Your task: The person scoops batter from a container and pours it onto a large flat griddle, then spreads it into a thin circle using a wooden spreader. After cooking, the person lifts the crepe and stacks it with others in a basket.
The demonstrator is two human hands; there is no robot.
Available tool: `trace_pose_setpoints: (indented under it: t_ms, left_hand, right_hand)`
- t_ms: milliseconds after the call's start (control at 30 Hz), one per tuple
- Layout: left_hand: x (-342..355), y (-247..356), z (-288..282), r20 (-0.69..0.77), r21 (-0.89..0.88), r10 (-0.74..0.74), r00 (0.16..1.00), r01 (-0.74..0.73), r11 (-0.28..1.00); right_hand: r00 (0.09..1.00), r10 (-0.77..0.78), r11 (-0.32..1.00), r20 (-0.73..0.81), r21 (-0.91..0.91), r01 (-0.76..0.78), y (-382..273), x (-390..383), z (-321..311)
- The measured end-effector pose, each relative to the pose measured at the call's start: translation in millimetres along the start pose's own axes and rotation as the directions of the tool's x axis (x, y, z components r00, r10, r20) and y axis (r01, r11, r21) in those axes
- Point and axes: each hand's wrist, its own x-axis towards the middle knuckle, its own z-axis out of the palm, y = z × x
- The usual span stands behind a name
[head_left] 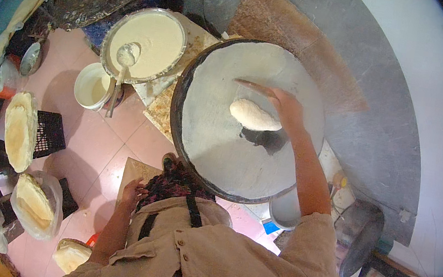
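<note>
A large round griddle [178, 104] with a dark rim stands in front of me, and a pale, thin layer of batter [214, 149] covers nearly all of its top. My right hand [285, 101] reaches over it, closed on a thin, flat brown spreader [252, 85] that points left. Just below the spreader sits a thick, pale lump of batter [254, 115], with a dark patch [266, 140] of griddle beside it. My left hand [136, 192] hangs low by my leg, fingers loosely bent, near a flat tan board [140, 170]; nothing shows in it.
A wide basin of batter [159, 36] holds a ladle [127, 55], left of the griddle. Beside it stands a white bucket [92, 86]. Stacks of pale flatbread [20, 130] and a black crate [50, 134] are at far left. A grey pot [285, 209] sits under the griddle's right edge.
</note>
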Motion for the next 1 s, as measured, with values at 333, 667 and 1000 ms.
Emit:
trace_pose_setpoints:
  t_ms: [333, 667, 1000]
  left_hand:
    - [-22.3, -16.9, 14.1, -0.057, -0.021, -0.033, 0.998, 0.032, 0.999]
    - [-37.6, -26.4, 21.3, -0.118, -0.013, -0.033, 0.992, 0.031, 0.999]
    - [-2.0, -25.1, 10.5, 0.008, 0.004, -0.040, 0.999, 0.040, 0.999]
  right_hand:
    - [0.983, -0.011, 0.983, 0.182, 0.182, -0.023, 11.6, -53.2, -27.9]
    - [0.902, -0.305, 0.951, 0.306, 0.049, 0.305, -0.4, -25.2, -9.5]
    - [0.948, 0.268, 0.836, 0.171, 0.447, -0.317, 72.5, -141.5, -36.0]
